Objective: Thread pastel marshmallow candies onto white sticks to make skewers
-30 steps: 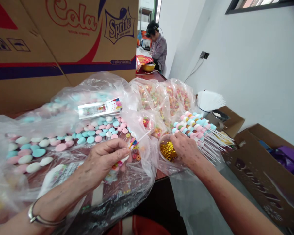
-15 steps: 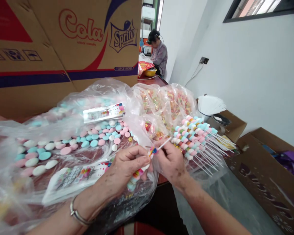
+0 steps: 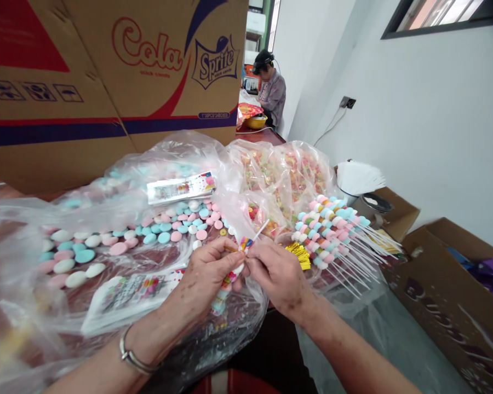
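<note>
My left hand (image 3: 211, 268) is closed around a marshmallow candy skewer in a clear printed wrapper (image 3: 227, 290), its candy end pointing down. The white stick (image 3: 261, 228) juts up to the right from the wrapper's bunched, colourful mouth (image 3: 245, 243). Right at that neck, the fingertips of my right hand (image 3: 277, 273) are pinched together against the left ones. A thin gold strip, seemingly a twist tie (image 3: 230, 249), shows at the neck; my fingers hide most of it. Beside my right hand lies a bundle of gold twist ties (image 3: 299, 256).
Candy skewers (image 3: 328, 230) are piled at the right, sticks outward. Loose pastel candies (image 3: 164, 227) and flat printed wrappers (image 3: 127, 295) lie on plastic at the left. Bags of gummies (image 3: 271, 169) and a big carton (image 3: 156, 104) stand behind. Another person (image 3: 271, 90) sits farther back.
My right hand has moved left and in against the wrapper's neck, uncovering the gold bundle. The stick now leans more upright. The whole view has shifted slightly.
</note>
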